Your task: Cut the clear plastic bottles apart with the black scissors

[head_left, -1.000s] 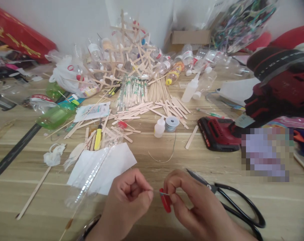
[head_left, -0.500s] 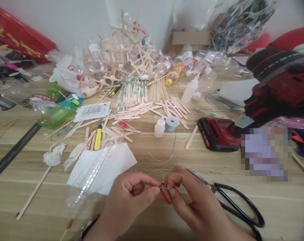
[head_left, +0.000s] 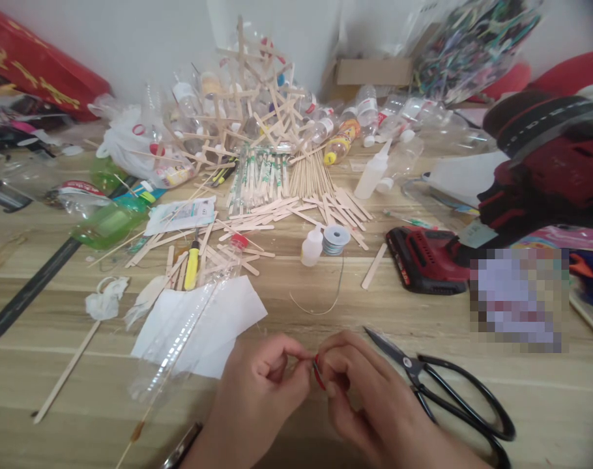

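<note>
Between my two hands, near the front of the table, is a small red ring (head_left: pixel 318 374), partly hidden by fingers. My left hand (head_left: pixel 272 378) pinches at its left edge, thumb and forefinger together. My right hand (head_left: pixel 358 384) has its fingers closed round the ring's right side. Black-handled scissors (head_left: pixel 414 371) lie just right of my right hand. Beyond the hands stand a small white bottle (head_left: pixel 311 247) and a spool of thin wire (head_left: pixel 335 240), with a loose end curving toward me.
White paper (head_left: pixel 245 309) and a clear plastic bottle (head_left: pixel 179 345) lie at left. A red power tool (head_left: pixel 423 260) stands at right. Wooden sticks (head_left: pixel 257 215), a yellow-handled tool (head_left: pixel 191 266) and many plastic bottles (head_left: pixel 367 114) fill the back.
My right hand has shifted slightly left, its fingers now covering more of the red ring. More of the scissors' blades shows. The ring looks narrower.
</note>
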`<state>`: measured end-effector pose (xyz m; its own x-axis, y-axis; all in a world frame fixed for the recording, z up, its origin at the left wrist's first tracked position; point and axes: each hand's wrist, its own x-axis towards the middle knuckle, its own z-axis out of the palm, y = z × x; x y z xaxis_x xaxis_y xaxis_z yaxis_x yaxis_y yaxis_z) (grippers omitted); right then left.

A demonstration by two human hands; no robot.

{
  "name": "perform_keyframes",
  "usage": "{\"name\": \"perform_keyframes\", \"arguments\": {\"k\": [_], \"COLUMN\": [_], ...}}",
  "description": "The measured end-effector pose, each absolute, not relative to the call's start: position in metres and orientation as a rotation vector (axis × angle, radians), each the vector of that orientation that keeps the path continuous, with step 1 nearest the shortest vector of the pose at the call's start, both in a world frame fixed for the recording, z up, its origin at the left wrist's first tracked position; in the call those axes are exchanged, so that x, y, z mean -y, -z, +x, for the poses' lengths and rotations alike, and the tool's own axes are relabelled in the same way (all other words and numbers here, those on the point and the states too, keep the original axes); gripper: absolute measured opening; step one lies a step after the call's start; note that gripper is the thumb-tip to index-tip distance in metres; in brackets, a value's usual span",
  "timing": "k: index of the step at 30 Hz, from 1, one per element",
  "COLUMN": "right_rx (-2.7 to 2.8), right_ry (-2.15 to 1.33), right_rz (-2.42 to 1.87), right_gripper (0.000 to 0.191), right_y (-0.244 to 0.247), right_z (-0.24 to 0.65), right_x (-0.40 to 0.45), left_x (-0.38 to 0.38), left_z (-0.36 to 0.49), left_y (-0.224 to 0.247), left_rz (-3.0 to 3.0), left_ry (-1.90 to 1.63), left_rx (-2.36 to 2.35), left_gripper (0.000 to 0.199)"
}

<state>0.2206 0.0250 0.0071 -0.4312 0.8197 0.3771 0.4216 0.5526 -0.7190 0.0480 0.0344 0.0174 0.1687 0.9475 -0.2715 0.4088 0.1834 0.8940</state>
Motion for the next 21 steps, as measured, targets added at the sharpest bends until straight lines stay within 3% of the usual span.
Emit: {"name": "perform_keyframes", "arguments": {"k": [9,21], "right_rx": [1.889,1.690], "right_ry": [-0.621,-0.942], "right_rz": [-1.088,-1.236], "right_gripper": [0.020,0.016], "right_y": [0.002,0.000], "right_z": [0.220,0.215], "right_x": [-0.029,-0.030], "left_x": [-0.037,-0.030], "left_z": [0.045,0.044], "left_y": [-0.012,-0.005], "left_rz": [1.403,1.979], "left_ry": [-0.720,-0.899], "left_rx": [-1.398,-1.409], "left_gripper": [0.022,0.022]}}
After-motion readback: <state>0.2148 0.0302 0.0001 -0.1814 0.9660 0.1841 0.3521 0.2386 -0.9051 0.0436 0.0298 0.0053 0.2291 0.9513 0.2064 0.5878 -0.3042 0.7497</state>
